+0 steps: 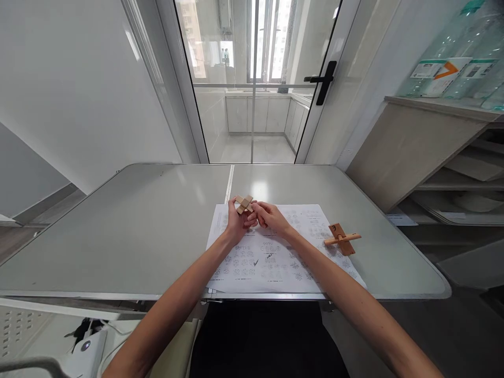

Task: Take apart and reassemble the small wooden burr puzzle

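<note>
A small wooden interlocking puzzle (244, 203) of pale crossed blocks is held above the printed sheets. My left hand (236, 223) is closed around its left and lower side. From the right, my right hand (270, 215) pinches at the puzzle's right edge, its fingertips meeting those of the left. Part of the puzzle is hidden by the fingers. Beneath both hands lie white paper sheets (252, 278) with line diagrams of puzzle pieces. To the right of them, a reddish-brown wooden piece (346, 245) with a rod through a flat plate rests partly on the sheets' right edge.
The grey folding table (129, 236) has a seam down its middle. Beyond its far edge stands a glass door (252, 121) with a black handle (323, 82). On the right, a shelf unit (421, 147) carries several clear plastic bottles (452, 68). A white device (88, 352) is at lower left.
</note>
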Demonstrator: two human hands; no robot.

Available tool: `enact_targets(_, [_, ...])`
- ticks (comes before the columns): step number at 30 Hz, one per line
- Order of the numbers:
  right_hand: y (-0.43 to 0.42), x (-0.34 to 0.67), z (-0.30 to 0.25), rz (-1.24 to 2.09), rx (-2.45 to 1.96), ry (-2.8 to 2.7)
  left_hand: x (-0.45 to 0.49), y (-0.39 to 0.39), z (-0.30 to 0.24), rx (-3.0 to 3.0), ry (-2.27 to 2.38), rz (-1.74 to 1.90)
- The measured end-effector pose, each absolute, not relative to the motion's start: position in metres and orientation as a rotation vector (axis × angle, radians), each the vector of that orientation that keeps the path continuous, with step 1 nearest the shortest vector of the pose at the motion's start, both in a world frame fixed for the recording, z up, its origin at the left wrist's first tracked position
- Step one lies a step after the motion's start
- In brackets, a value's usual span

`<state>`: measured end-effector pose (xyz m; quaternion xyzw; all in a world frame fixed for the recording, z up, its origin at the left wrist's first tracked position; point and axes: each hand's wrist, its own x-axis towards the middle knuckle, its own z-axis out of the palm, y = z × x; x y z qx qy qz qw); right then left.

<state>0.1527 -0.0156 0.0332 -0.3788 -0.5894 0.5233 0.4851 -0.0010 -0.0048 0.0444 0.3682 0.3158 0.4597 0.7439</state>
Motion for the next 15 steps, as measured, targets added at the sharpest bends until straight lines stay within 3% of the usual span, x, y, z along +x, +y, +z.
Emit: enact_targets(15, [-0.013,0.1587,0.0348,1.303,-0.928,-1.372,0.0064,-0.0112,0.0369,1.135,0.932,1.177])
